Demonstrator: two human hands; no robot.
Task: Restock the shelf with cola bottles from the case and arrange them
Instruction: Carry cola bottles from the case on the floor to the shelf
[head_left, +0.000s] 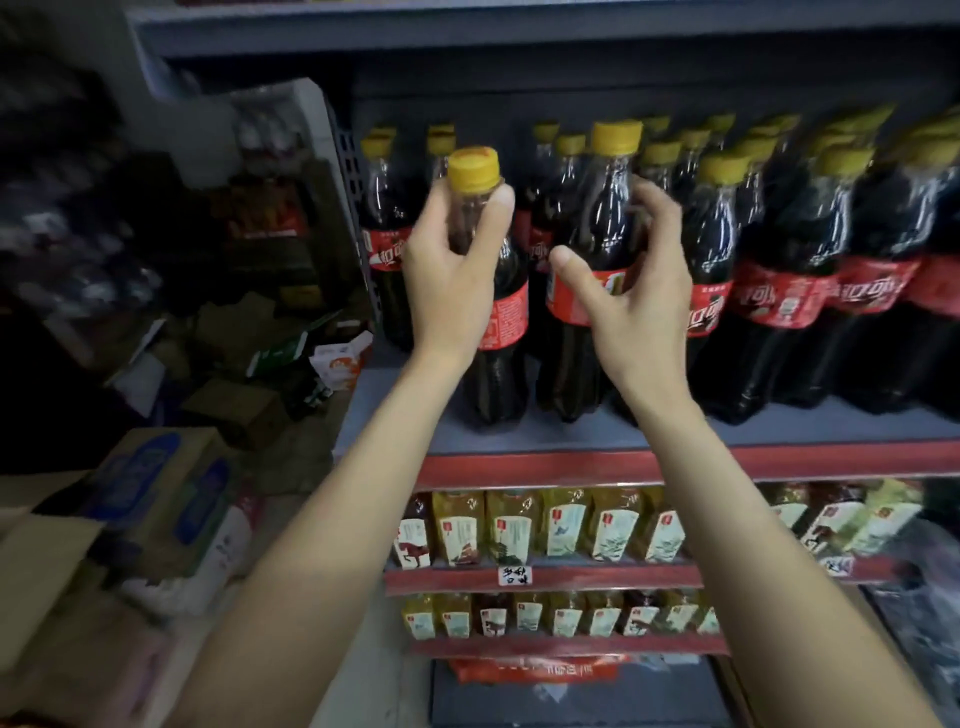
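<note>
Gripping cola bottle (493, 291) neck, left hand (452, 270); right hand (628, 301) beside.

Cola bottles (727, 270) in rows on shelf (675, 431), boxes (156, 493) left.

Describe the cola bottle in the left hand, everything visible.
The clear plastic cola bottle with the yellow screw cap holds dark liquid and wears a red wrap label at mid-body. It stands upright at the front left of the grey shelf board, base seemingly resting on it. The left hand grips its neck just below the cap; a neighbouring bottle stands close on its right.
</note>
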